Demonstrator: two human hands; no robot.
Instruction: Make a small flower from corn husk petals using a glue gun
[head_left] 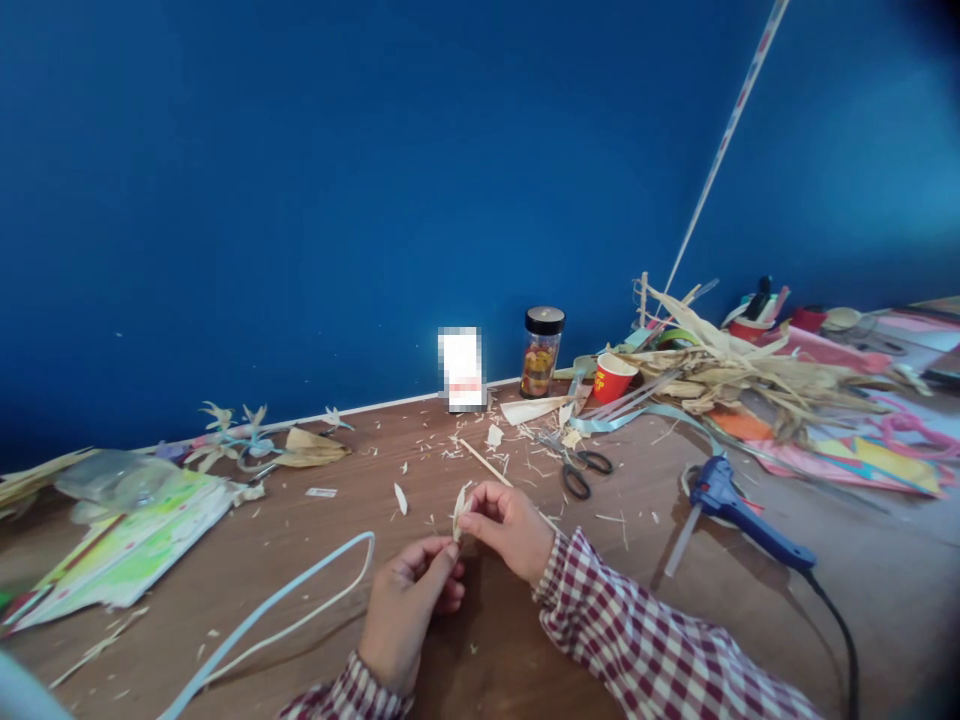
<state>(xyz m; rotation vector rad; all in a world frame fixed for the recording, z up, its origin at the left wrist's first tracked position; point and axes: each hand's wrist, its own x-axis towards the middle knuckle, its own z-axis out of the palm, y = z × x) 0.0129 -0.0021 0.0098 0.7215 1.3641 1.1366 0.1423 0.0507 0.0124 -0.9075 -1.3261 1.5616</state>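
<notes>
The husk stands nearly upright between the hands, over the desk. The left hand's grip pinches its lower end, thumb to fingers; the right hand's grip clamps its right side. A stick lies just beyond, with scissors farther right.

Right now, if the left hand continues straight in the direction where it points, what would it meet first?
Beyond the pale leaf-like piece at its tips, the left hand would probably meet the right hand first. Depth is unclear in this single view, so it might pass slightly below.
</notes>
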